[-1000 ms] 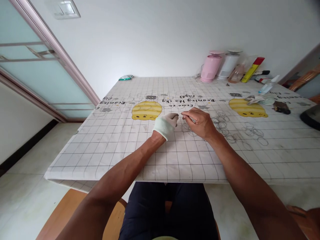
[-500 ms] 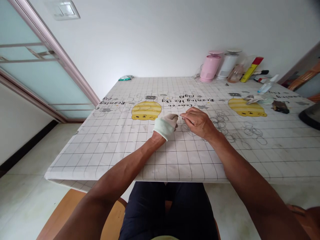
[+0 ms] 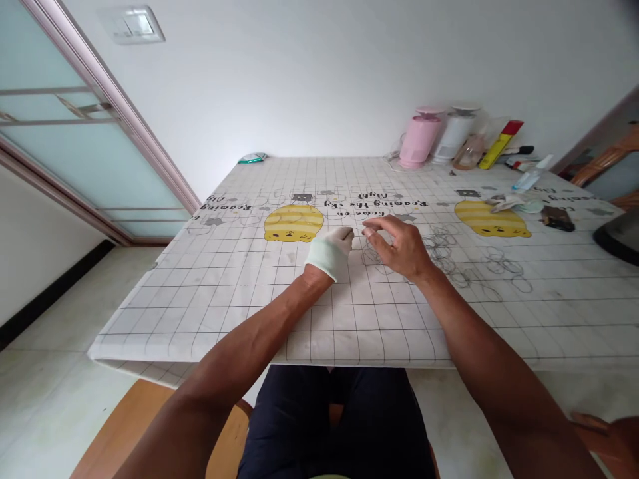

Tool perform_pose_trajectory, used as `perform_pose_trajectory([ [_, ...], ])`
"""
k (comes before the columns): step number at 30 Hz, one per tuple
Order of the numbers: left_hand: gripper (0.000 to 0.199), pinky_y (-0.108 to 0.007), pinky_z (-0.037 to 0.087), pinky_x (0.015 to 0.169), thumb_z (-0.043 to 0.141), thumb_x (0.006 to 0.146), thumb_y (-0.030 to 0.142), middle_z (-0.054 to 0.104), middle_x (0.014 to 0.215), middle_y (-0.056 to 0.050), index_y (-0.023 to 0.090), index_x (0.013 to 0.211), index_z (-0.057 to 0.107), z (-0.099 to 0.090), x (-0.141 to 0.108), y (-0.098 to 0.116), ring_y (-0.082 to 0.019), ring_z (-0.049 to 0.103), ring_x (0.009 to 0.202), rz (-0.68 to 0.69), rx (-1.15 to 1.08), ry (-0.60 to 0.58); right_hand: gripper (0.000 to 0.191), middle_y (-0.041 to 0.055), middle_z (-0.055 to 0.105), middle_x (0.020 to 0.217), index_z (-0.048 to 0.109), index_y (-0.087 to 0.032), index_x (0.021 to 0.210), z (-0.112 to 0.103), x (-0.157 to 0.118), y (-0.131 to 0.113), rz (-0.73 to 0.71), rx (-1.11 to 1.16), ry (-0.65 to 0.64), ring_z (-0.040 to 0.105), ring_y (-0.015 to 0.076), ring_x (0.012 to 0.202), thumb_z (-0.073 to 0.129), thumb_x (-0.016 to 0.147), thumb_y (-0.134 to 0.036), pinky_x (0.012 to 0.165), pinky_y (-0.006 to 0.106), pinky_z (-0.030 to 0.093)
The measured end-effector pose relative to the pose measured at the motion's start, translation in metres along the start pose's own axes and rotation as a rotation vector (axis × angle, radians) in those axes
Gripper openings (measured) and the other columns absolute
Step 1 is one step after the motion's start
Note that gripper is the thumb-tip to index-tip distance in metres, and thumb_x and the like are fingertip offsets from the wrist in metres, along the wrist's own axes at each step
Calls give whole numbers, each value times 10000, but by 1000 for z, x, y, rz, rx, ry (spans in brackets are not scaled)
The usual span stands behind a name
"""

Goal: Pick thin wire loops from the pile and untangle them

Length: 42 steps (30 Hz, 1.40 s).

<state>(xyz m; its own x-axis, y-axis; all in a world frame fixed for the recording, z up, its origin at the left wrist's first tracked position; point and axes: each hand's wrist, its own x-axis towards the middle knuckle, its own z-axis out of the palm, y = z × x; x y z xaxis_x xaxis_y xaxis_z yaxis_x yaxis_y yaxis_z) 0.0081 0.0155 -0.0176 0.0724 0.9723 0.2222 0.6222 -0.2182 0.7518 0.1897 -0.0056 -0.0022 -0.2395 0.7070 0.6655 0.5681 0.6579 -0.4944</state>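
My left hand (image 3: 329, 251), in a pale glove with a light green cuff, rests over the table, its fingers pressed together. Whatever it pinches is too small or hidden to name. Just to the right, my right hand (image 3: 397, 247) is bare, with thumb and fingers apart and nothing visible between them. Beside and partly behind it lies a tangle of thin dark wire-like loops (image 3: 439, 246). More such loops (image 3: 504, 266) spread farther right on the checked tablecloth (image 3: 239, 293).
At the back right stand a pink device (image 3: 420, 140), a white device (image 3: 453, 136), a bottle (image 3: 468, 152) and a yellow-red box (image 3: 500, 145). A crumpled glove (image 3: 516, 201) and a dark small block (image 3: 557, 217) lie right. A green packet (image 3: 253, 158) sits at the back left.
The fingers of my right hand have opened out from a pinch near my left hand. My left hand stays closed in about the same place.
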Motion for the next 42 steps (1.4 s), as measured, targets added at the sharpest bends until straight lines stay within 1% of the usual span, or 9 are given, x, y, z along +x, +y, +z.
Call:
perform_pose_trajectory([
  [6,263,-296,398,724,525,1023,250,716,828,-26,239,906,760,1,-1,-6,-177,607,761,153,183,61,127,50,752,956,753,-256,1045,11,-2,4,-37,-78,27,709,238,896,636,996,-271,835,417,566],
  [15,277,-288,393,695,529,1023,264,690,748,-12,237,879,764,1,-1,-1,-167,609,711,45,50,-24,173,45,714,898,717,-249,985,7,-1,12,-153,-120,-12,671,224,858,566,999,-167,785,387,533],
  [19,240,-298,459,767,566,1000,283,746,829,-27,224,1070,788,0,1,4,-170,665,727,-40,-69,-53,164,35,735,897,704,-251,976,7,-1,11,-98,-114,21,691,215,851,560,995,-174,784,376,541],
  [22,369,-309,510,805,658,946,326,773,860,-44,181,1276,735,0,2,6,-179,703,730,-134,-237,-109,127,24,762,878,698,-250,956,8,0,12,15,-121,163,711,206,813,588,973,-187,771,365,551],
  [24,401,-299,534,751,666,934,302,784,901,-62,150,1302,714,1,3,5,-175,716,731,-174,-395,-186,108,17,767,839,695,-247,942,9,0,14,68,-128,256,716,202,776,599,967,-204,745,357,553],
  [27,286,-270,534,654,623,950,225,789,1005,-89,138,1198,735,4,3,2,-143,702,716,-225,-633,-256,102,15,766,797,693,-244,909,10,1,15,106,-126,316,723,201,749,608,966,-236,696,342,544],
  [31,175,-262,533,645,609,968,206,781,999,-111,117,1046,738,3,3,0,-126,683,706,-224,-802,-265,97,5,773,778,700,-243,901,10,2,11,179,-63,322,745,201,756,627,963,-261,742,348,561],
  [36,142,-269,530,632,639,956,209,766,917,-90,119,1005,738,-2,1,3,-129,672,679,-214,-872,-280,112,6,766,766,701,-239,889,14,2,8,239,18,364,744,203,730,644,966,-299,737,355,563],
  [42,104,-273,495,611,665,933,183,710,739,-42,137,857,718,3,11,0,-107,597,579,-304,-889,-300,170,36,781,878,702,-239,1040,11,-1,4,266,100,243,754,227,825,628,993,-384,738,374,577],
])
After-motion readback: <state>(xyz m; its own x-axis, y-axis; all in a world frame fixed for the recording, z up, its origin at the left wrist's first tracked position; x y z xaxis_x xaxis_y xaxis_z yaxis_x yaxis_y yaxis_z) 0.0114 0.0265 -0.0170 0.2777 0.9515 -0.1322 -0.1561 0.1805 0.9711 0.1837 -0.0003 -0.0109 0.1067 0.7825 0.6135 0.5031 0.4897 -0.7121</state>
